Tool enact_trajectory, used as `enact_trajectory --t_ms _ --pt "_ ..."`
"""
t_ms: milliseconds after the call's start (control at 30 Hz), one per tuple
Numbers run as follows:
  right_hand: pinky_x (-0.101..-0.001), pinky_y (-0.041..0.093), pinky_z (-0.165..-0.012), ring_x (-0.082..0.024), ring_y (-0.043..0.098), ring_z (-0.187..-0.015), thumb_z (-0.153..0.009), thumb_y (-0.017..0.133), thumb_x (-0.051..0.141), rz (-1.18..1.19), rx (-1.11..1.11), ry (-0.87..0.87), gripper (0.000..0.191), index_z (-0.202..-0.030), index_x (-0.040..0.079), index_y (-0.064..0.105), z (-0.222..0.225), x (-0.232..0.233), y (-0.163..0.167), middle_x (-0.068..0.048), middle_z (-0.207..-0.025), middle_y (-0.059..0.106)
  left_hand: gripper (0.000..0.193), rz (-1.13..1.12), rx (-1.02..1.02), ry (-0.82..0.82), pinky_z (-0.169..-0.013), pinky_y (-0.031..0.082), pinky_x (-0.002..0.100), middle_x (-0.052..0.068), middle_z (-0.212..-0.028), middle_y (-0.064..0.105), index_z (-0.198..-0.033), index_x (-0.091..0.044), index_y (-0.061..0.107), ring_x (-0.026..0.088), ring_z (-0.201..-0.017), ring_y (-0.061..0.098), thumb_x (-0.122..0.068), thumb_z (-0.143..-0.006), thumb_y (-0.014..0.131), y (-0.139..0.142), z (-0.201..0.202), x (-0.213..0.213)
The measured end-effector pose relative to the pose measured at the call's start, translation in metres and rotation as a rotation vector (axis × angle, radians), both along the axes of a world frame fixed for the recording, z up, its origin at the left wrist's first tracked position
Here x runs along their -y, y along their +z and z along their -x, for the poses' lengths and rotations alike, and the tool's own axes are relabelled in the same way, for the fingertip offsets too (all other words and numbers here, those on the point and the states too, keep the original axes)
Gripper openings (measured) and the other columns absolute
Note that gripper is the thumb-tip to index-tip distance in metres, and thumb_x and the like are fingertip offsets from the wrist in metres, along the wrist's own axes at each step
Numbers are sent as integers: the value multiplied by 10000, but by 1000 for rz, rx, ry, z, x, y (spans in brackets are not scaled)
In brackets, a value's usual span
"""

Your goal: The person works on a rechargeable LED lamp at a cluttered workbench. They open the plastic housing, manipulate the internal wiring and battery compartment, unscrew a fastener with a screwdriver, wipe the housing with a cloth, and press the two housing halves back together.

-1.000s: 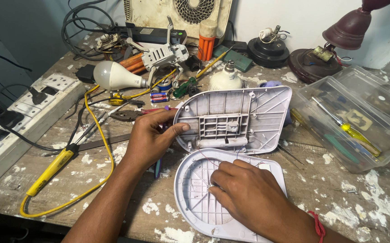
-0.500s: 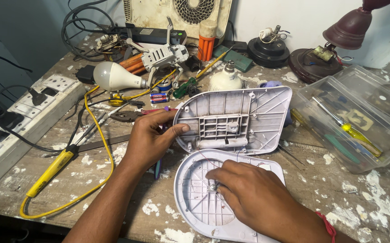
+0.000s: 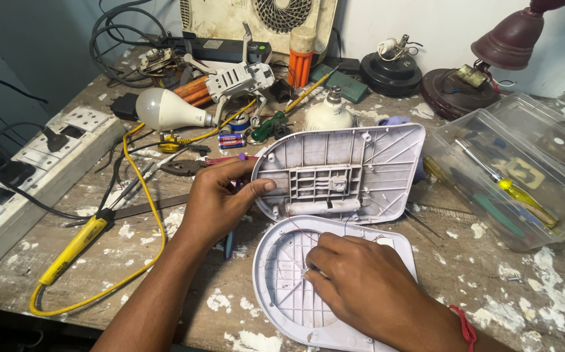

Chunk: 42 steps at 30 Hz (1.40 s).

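The left hand grips the left edge of the upper shell half, a pale grey plastic casing lying open with its ribbed inside facing up, thumb pressed on the inner face and fingers curled around the rim. The right hand rests inside the lower shell half, which lies at the near edge of the worktop just below the upper one; its fingers are bent narrowly, the tips pinched at something small near the slotted grille, too small to make out. Thin wires run between the two halves.

Clutter crowds the far and left sides. A yellow-handled soldering iron lies at the left near edge, its yellow cable looping past the left forearm. A white switch board runs along the left edge. Just beyond the left hand lie pliers, small batteries and a white bulb. Farther back stand a small white drone, an orange-capped tube and a second bulb touching the upper shell's far rim. A clear plastic box with screwdrivers fills the right side, close beside the upper shell, and a maroon lamp stands at the far right corner.
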State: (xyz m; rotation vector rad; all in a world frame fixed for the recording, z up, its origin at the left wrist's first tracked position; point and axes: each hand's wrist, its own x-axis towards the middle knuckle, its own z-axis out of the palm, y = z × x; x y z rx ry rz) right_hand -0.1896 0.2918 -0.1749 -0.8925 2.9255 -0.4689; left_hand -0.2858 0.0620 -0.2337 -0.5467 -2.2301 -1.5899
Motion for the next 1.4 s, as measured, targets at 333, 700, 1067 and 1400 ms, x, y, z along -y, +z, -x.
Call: enact_trajectory --t_ms 333,700,1067,1400 --pt "-464 552 -670 -310 683 -786 -880 696 247 48 -82 42 180 -837 75 671 1 0 -15 -77 -866 657 295 1 29 10 -678 548 266 48 -902 766 -1131 -33 771 89 -790 675 -151 -862 802 0 -1 0" --pt "-444 542 -678 -295 660 -826 -892 687 223 81 -129 60 163 -861 65 660 -2 1 -26 -84 -875 638 326 -13 31 13 -699 564 259 49 -926 780 -1160 -38 765 86 -808 690 -146 -854 799 -1 0 0" --pt "-373 555 -621 -228 674 -719 -844 783 357 189 -202 -112 323 -1049 108 768 -4 -38 10 -39 -889 744 308 -16 2 6 -696 563 252 40 -946 777 -1145 -26 766 80 -813 681 -124 -855 804 -4 4 0" --pt "-428 557 -795 -316 731 -862 -921 762 303 -72 -436 -738 290 -1148 124 789 82 -221 23 -143 -975 774 283 -29 121 91 -601 529 257 51 -841 732 -1109 -32 784 96 -713 647 -130 -845 813 -17 13 3"
